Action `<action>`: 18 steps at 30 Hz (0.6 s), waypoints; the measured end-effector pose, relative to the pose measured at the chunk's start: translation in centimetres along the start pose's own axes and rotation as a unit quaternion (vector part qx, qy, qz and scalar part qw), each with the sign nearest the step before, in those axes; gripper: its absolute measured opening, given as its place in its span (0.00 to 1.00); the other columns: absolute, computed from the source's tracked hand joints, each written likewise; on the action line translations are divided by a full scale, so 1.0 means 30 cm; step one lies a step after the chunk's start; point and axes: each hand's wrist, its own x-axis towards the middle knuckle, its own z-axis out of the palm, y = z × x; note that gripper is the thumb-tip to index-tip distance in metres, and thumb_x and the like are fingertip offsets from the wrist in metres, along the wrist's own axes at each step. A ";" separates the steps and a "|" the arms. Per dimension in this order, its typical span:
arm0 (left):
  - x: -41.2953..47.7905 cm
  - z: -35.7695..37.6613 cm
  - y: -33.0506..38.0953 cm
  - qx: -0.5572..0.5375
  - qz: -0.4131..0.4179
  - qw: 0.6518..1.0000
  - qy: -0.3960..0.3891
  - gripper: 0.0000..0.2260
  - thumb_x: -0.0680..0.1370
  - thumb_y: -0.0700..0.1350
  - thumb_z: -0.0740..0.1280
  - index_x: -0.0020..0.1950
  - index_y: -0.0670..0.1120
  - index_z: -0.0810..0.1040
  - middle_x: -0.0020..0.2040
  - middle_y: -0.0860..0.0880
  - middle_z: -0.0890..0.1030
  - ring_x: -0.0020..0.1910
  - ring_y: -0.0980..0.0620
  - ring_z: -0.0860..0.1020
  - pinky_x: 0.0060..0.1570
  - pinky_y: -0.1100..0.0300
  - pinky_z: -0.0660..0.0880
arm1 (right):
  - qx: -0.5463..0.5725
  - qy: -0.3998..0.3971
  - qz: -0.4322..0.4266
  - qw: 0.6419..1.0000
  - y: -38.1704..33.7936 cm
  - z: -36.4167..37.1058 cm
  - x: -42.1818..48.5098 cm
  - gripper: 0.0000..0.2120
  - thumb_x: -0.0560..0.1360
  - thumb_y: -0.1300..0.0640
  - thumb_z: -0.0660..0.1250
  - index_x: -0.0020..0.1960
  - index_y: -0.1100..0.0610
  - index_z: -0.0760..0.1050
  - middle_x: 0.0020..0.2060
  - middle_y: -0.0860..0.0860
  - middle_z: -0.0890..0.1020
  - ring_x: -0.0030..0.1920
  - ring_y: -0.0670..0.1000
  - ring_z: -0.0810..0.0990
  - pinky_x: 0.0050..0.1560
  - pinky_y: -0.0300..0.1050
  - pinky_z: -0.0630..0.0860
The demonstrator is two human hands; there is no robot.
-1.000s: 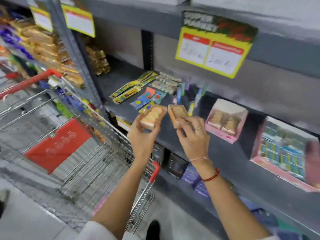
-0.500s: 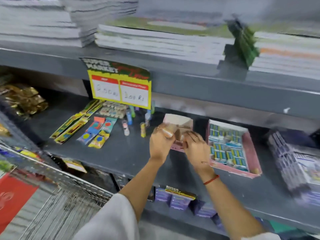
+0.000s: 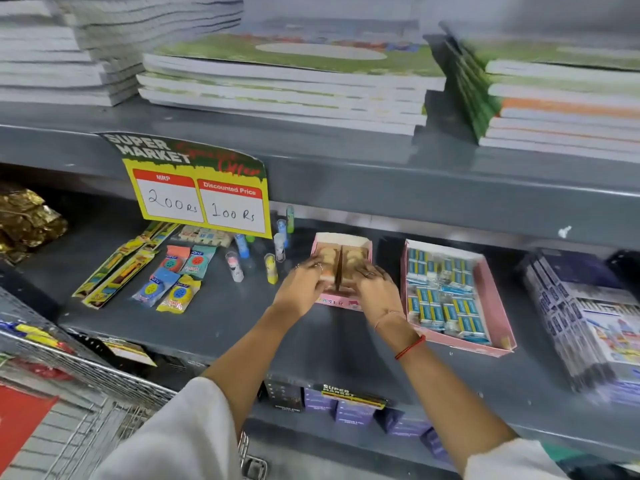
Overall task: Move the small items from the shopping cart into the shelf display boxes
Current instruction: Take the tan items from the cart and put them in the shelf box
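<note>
At frame centre I see both hands, left hand (image 3: pixel 303 285) and right hand (image 3: pixel 375 289), pressed fingers-down into the pink display box (image 3: pixel 341 303) on the grey shelf (image 3: pixel 221 317) (whether they grip the small items I cannot tell); shopping cart (image 3: pixel 79 403) lower left.

Even bright light, blurred warped edges

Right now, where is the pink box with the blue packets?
In the head view, the pink box of blue packets sits right of centre on the grey shelf, beside the right hand and the smaller pink box.
</note>
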 end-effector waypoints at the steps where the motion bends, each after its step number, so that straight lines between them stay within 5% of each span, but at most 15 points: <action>1: 0.005 -0.002 0.001 0.018 0.000 1.000 0.009 0.13 0.78 0.42 0.64 0.61 0.40 0.77 0.73 0.46 0.69 0.70 0.47 0.69 0.67 0.55 0.68 | -0.003 0.003 0.000 1.000 0.002 0.003 0.006 0.22 0.75 0.66 0.61 0.68 0.59 0.67 0.68 0.56 0.72 0.71 0.52 0.66 0.73 0.46 0.59; 10: -0.007 0.018 0.039 0.064 0.005 0.996 0.068 0.12 0.78 0.42 0.63 0.59 0.40 0.78 0.68 0.46 0.74 0.66 0.47 0.72 0.67 0.55 0.66 | 0.001 0.023 0.017 1.000 -0.021 0.006 -0.004 0.17 0.75 0.64 0.63 0.63 0.61 0.72 0.63 0.59 0.76 0.69 0.58 0.68 0.71 0.52 0.65; 14: -0.083 -0.030 0.027 0.031 0.000 0.992 0.125 0.14 0.76 0.42 0.65 0.61 0.42 0.78 0.66 0.46 0.76 0.66 0.47 0.72 0.71 0.52 0.58 | 0.062 0.116 -0.006 0.991 -0.093 -0.044 -0.046 0.14 0.68 0.69 0.70 0.54 0.67 0.79 0.52 0.64 0.83 0.59 0.64 0.78 0.61 0.57 0.75; 18: -0.265 -0.109 -0.061 -0.019 -0.009 0.970 0.241 0.12 0.73 0.39 0.69 0.56 0.39 0.81 0.59 0.42 0.81 0.61 0.43 0.77 0.65 0.47 0.71 | 0.115 0.195 -0.091 0.970 -0.263 -0.064 -0.072 0.11 0.63 0.71 0.73 0.45 0.66 0.82 0.41 0.61 0.85 0.47 0.61 0.83 0.52 0.51 0.80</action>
